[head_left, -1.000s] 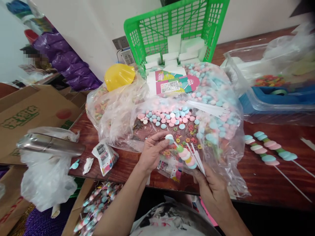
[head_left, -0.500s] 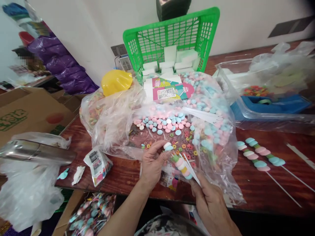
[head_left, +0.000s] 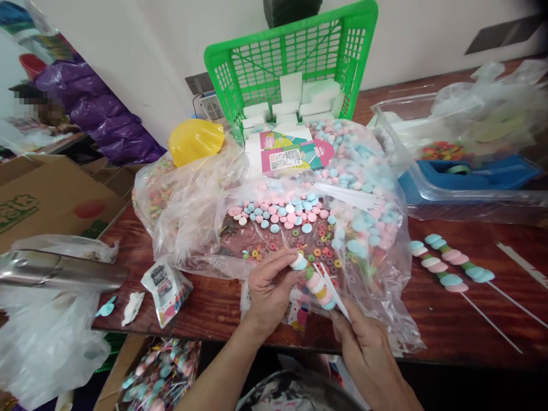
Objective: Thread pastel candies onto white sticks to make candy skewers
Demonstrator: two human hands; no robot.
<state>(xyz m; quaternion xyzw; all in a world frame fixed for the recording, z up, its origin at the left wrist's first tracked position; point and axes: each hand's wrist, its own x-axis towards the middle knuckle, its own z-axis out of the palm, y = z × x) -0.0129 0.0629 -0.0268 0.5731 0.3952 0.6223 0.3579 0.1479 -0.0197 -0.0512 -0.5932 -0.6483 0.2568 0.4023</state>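
My left hand is closed, pinching a white and a light blue candy between thumb and fingers. They sit right at the top end of a candy skewer threaded with green, pink, white, yellow and blue pieces. Closed around the skewer's lower part is my right hand, which also grips several thin white sticks beside it. My palm hides the lower ends. Just beyond my hands, loose pink and blue candies and small coloured rings lie on clear plastic.
Two filled skewers lie at the right. A green basket with white blocks stands behind. Left are a yellow bowl-like piece, a steel flask and a small printed packet. A clear bin is at the far right.
My left hand has brought the white and blue candies closer to the skewer's top end. My right hand stays around the skewer and sticks. The view has shifted slightly.
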